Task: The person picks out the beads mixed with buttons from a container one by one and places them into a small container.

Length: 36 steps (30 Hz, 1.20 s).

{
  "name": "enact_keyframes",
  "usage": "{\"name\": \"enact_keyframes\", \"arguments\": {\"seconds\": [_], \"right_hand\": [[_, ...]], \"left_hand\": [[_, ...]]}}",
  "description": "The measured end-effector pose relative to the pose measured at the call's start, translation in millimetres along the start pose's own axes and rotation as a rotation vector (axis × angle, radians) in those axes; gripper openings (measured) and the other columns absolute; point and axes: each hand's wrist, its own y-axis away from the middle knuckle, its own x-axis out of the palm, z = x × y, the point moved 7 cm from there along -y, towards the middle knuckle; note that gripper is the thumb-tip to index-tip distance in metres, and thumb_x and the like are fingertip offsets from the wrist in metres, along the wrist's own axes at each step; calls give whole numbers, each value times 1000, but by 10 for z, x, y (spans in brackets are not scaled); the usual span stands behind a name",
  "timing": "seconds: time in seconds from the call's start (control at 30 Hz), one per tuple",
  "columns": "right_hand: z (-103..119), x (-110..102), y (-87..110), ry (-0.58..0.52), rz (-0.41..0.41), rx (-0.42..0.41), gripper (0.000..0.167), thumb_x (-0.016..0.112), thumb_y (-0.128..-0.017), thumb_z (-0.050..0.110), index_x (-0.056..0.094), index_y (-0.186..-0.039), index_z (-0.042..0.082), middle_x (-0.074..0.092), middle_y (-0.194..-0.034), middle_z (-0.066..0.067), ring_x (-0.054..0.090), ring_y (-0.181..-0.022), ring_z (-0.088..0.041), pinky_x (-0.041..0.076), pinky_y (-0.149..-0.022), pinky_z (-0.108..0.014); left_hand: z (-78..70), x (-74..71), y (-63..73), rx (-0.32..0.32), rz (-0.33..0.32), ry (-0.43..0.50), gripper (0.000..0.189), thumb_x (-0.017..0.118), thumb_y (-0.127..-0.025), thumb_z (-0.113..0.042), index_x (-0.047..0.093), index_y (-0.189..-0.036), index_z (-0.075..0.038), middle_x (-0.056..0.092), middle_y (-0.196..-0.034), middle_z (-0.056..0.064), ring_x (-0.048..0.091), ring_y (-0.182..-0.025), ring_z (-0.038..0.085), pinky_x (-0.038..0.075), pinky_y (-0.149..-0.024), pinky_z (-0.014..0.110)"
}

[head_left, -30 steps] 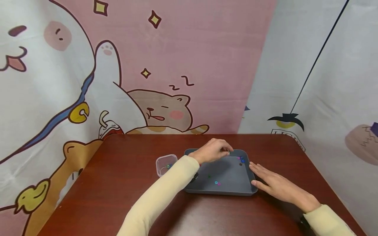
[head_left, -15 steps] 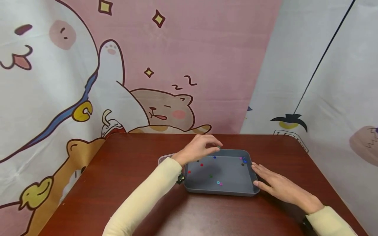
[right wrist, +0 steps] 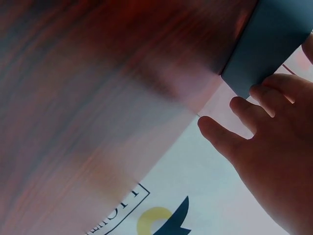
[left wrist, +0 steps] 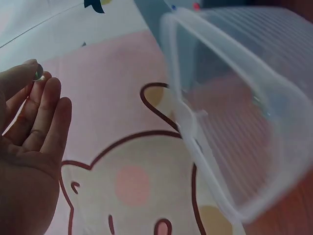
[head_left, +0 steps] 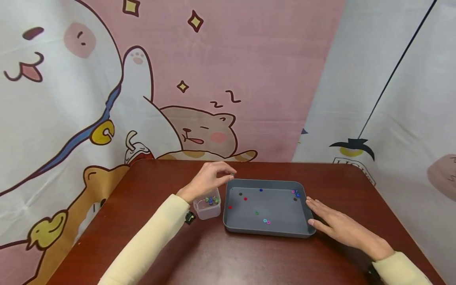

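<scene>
Up it comes into view: the left hand (head_left: pixel 208 178), thumb and finger pinched on a small glassy ball (left wrist: pixel 38 72), round, no long axis to favour. The clear box (head_left: pixel 208 213) stands on the tabletop (head_left: pixel 249 261), below and left of that grip, much nearer it than the right hand (head_left: pixel 338 225), straight-fingered, holding nothing, at the grey tray (head_left: pixel 281 206)'s right edge.

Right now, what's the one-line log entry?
left hand: pinches small round glassy bead | right hand: beside gray rectangular tray | clear square plastic box: left of tray, holds small colored pieces
</scene>
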Motion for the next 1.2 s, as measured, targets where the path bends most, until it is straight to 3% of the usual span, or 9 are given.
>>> {"name": "enact_keyframes", "arguments": {"seconds": [0.4,0.63,1.03,1.2], "right_hand": [[18,-35,19,13,-2,9,78,56,-102,57,38,-161,8,33,-166,-13,32,-150,-44,35,-111,-65],[26,-23,11,11,-1,1,78,57,-102,56,38,-160,8,34,-166,-13,32,-150,-44,35,-111,-65],[0,-1,16,10,1,2,78,57,-102,57,38,-160,8,33,-166,-13,32,-150,-44,34,-111,-66],[8,-9,12,5,5,1,78,56,-102,57,38,-161,9,33,-167,-11,31,-151,-43,34,-111,-65]], "left_hand": [[171,-99,414,-3,59,-87,16,74,-97,-12,78,-113,-11,74,-109,-1,69,-99,10,60,-82,38],[266,-116,615,7,104,-185,18,77,-94,-9,79,-112,-7,72,-110,0,70,-95,12,61,-80,36],[351,-23,724,17,198,-259,24,82,-89,-6,78,-113,-9,72,-109,0,71,-94,17,60,-79,30],[392,1,764,-1,225,-298,25,82,-89,-10,77,-114,-9,72,-111,1,69,-100,17,59,-86,35]]}}
